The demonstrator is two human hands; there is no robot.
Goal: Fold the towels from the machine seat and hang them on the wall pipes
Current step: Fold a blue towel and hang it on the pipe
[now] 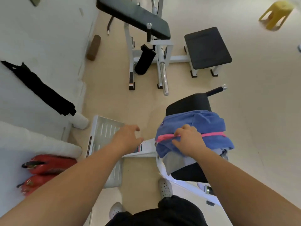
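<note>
A crumpled blue towel [208, 126] with a pink stripe lies on the black machine seat [189, 103], with a grey towel [177, 162] partly showing under it. My right hand [189, 141] rests on top of the blue towel, its fingers curled into the cloth at the pink stripe. To the left of the seat, my left hand [128, 137] hovers with its fingers apart and nothing in it. White padded wall pipes [48, 144] run along the left wall. A black towel [40, 88] hangs over the upper pipe.
Two red fire extinguishers [47, 165] lie on the floor at lower left. A ridged metal footplate [105, 132] sits under my left arm. Another black-padded weight machine [146, 38] stands ahead, a yellow stool [276, 13] at top right. My shoes [164, 187] are below.
</note>
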